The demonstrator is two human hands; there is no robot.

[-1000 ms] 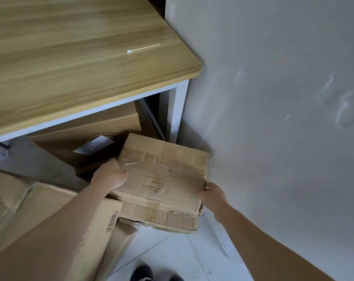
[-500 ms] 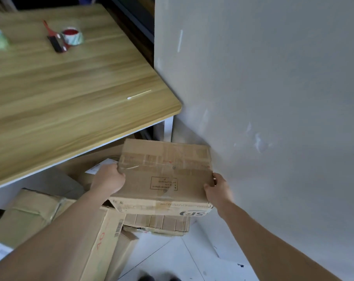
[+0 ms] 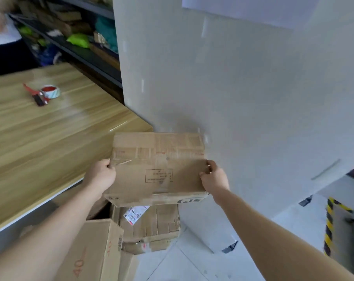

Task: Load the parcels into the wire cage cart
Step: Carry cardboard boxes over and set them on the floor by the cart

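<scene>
A worn brown cardboard parcel (image 3: 157,167) with old tape marks and a printed box on its top is held in the air in front of me. My left hand (image 3: 102,175) grips its left edge and my right hand (image 3: 213,178) grips its right edge. Below it lies another flat cardboard parcel (image 3: 151,224) with a white label, on the floor stack. A larger carton (image 3: 95,252) with red print stands at the lower left. No wire cage cart is clearly visible.
A wooden table (image 3: 50,138) with a tape dispenser (image 3: 47,93) stands at the left. A pale wall (image 3: 232,88) rises directly behind the parcel. Dark shelves (image 3: 80,37) with goods stand at the back. A yellow-black striped object (image 3: 332,226) is at the right.
Both hands have lifted the parcel up from the floor stack to about table height. The view has risen, and the shelves and the labelled parcel underneath have come into sight.
</scene>
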